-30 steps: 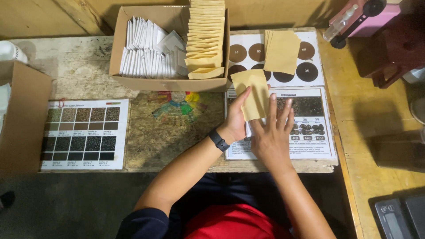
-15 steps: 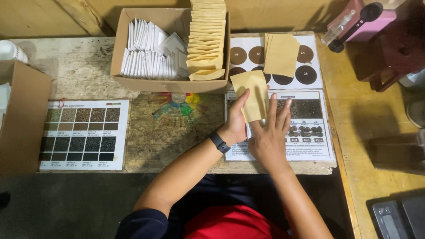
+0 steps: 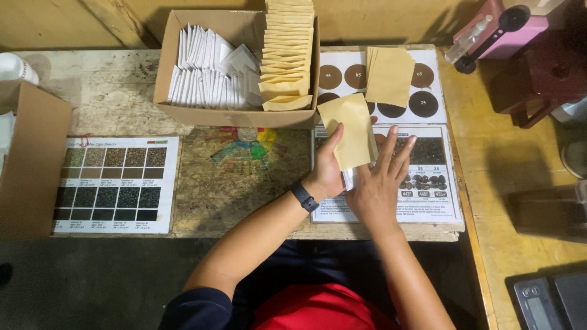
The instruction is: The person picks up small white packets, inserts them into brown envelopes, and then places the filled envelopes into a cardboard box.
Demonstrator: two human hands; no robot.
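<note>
My left hand (image 3: 329, 166) holds a tan paper pouch (image 3: 351, 125) upright by its lower left edge, above a printed chart sheet (image 3: 428, 201). My right hand (image 3: 380, 180) lies beside it with fingers spread. Its fingertips rest against the pouch's lower right side and on a small white packet (image 3: 349, 179) that peeks out between the hands. A dark watch sits on my left wrist.
An open cardboard box (image 3: 238, 116) behind holds white packets (image 3: 202, 76) and a row of tan pouches (image 3: 287, 55). More tan pouches (image 3: 389, 76) lie on a brown-circle chart. A colour chart (image 3: 113, 183) and another box (image 3: 30, 159) sit left; a pink device (image 3: 510, 27) and a scale (image 3: 550, 299) sit right.
Almost nothing differs. Both hands stay at the tan pouch, and my right fingers have shifted only slightly against it.
</note>
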